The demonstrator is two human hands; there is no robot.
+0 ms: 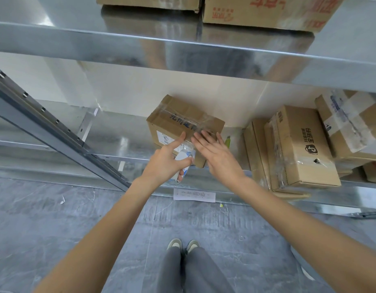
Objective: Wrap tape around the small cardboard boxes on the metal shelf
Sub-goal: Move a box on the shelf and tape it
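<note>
Person stands at a metal shelf (127,144), both arms reaching in over the lower tier.

Box (183,121): small, cardboard, sits on the lower tier near its front edge, turned at an angle to the shelf. Clear tape (201,123) runs across its top, glossy and wrinkled, over blue printed lettering. A white label (164,138) shows on the near face.

Left hand (167,159): lower fingers curled round a tape roll (183,158), white with blue markings, held just in front of the box's near face. Index finger stretched out straight, its tip pressed on the box's top edge by the label.

Right hand (217,154): fingers straight and slightly spread, laid flat on the taped top of the box near its right corner. Holds nothing.

Just right of the box, a small yellow-green object (227,141) lies on the shelf; partly hidden behind the right hand, cannot tell what it is.

Further right, a pile of other boxes (299,149), several bearing tape, one with a black printed logo. Upper tier carries two larger cartons (261,11) with red print.

Floor (56,218) is grey. A white paper slip (194,194) lies on it at the foot of the shelf. Person's grey trousers and shoes (183,245) visible below.
</note>
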